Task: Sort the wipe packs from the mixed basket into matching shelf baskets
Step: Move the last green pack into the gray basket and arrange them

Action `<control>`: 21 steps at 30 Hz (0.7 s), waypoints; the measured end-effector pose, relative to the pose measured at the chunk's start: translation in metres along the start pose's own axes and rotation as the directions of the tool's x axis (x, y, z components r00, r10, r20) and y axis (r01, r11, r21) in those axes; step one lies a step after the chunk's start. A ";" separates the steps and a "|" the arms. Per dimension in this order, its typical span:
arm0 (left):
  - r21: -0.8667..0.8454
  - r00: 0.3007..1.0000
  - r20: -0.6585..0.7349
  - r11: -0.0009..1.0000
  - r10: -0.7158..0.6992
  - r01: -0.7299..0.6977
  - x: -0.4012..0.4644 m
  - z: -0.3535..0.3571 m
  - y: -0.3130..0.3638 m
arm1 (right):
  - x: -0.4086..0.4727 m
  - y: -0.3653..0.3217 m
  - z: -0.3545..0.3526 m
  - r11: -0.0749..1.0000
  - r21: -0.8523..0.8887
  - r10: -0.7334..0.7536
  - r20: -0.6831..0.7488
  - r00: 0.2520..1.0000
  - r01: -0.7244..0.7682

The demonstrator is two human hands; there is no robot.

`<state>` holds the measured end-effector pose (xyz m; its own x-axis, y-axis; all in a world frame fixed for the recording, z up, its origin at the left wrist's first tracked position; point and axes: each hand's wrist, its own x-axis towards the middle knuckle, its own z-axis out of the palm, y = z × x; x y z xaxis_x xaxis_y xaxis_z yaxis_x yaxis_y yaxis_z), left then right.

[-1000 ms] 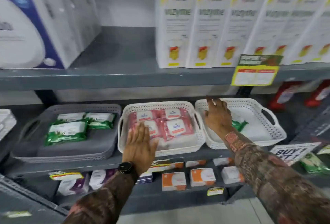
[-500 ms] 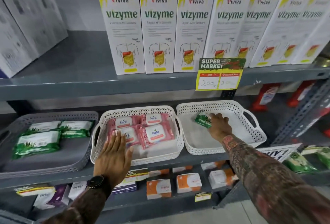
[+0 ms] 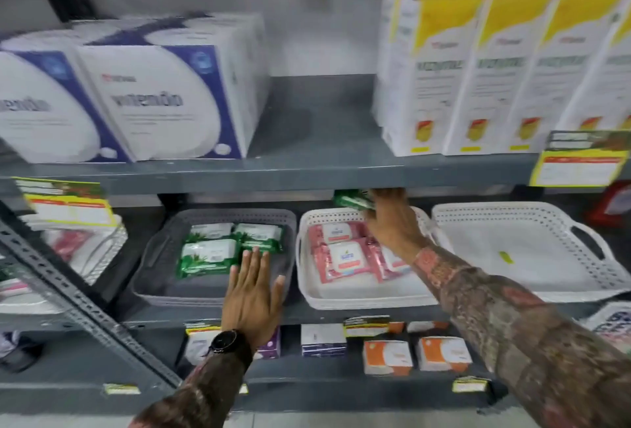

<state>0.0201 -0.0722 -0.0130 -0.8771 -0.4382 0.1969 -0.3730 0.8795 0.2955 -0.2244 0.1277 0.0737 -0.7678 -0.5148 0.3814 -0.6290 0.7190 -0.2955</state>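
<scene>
My right hand [image 3: 392, 222] holds a green wipe pack [image 3: 353, 199] up near the underside of the upper shelf, above the back of the middle white basket [image 3: 307, 294], which carries pink wipe packs [image 3: 343, 258]. To its left stands a grey basket [image 3: 150, 277] with three green wipe packs [image 3: 208, 253]. My left hand [image 3: 252, 294] lies flat with fingers spread over the grey basket's front right rim, holding nothing. The white basket on the right [image 3: 580, 287] shows only a small green scrap on its floor.
White-and-blue boxes [image 3: 160, 99] and yellow-topped cartons [image 3: 478, 72] stand on the upper shelf. Price tags [image 3: 580, 161] hang from its edge. Small orange and white boxes [image 3: 387, 356] fill the shelf below. A perforated grey strut [image 3: 68, 291] slants across the left.
My right hand has lifted the green pack out of the right white basket and carried it left, over the pink basket. My left hand has shifted from the pink basket to the grey one.
</scene>
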 end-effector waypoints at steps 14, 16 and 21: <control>0.085 0.994 0.032 0.991 -0.106 0.103 -0.024 -0.015 -0.128 | -0.025 -0.224 0.155 0.986 -0.088 -0.107 0.331 0.937 0.144; 0.026 0.996 0.035 0.996 -0.082 0.081 -0.023 -0.019 -0.132 | -0.029 -0.221 0.160 0.992 -0.032 -0.108 0.319 0.942 0.124; -0.066 0.996 -0.069 0.997 -0.052 0.047 0.024 -0.057 -0.163 | -0.031 -0.212 0.150 0.994 0.083 -0.089 0.247 0.965 0.070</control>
<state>0.0765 -0.2368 -0.0035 -0.8334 -0.4950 0.2457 -0.3933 0.8436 0.3656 -0.0856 -0.0784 -0.0072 -0.7151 -0.6761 0.1778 -0.6894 0.6399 -0.3395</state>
